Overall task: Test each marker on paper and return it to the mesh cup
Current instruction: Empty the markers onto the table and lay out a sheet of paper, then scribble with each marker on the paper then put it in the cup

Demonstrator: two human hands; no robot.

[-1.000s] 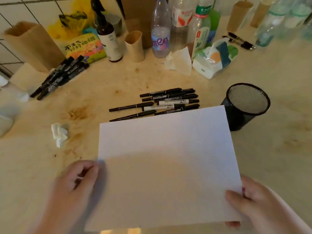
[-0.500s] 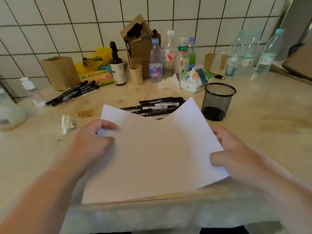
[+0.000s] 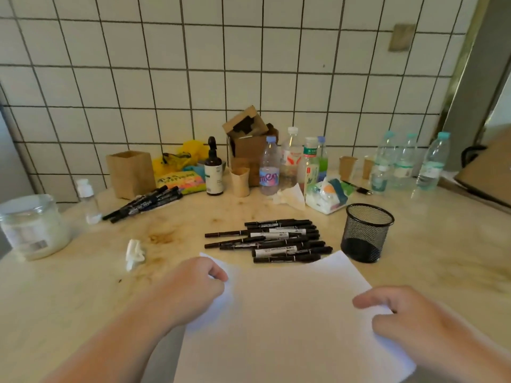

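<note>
A white sheet of paper (image 3: 290, 313) lies near the counter's front edge, its far edge slightly bowed. My left hand (image 3: 190, 288) pinches the sheet's far left corner with curled fingers. My right hand (image 3: 401, 319) grips the sheet's right edge, thumb on top. Just beyond the paper lies a heap of several black markers (image 3: 276, 240). To their right stands the black mesh cup (image 3: 365, 233), upright and with no marker inside. A second bunch of black markers (image 3: 143, 201) lies at the back left.
Along the tiled wall stand plastic bottles (image 3: 269, 168), a dark spray bottle (image 3: 213, 172), paper cups, a brown bag (image 3: 131, 172), cardboard boxes and a tissue pack (image 3: 326, 196). A glass jar (image 3: 33, 225) sits far left. A crumpled tissue (image 3: 134, 252) lies left of the paper.
My head has tipped up, so more wall shows. The paper has been lowered closer to the counter. Both hands keep hold of its sides.
</note>
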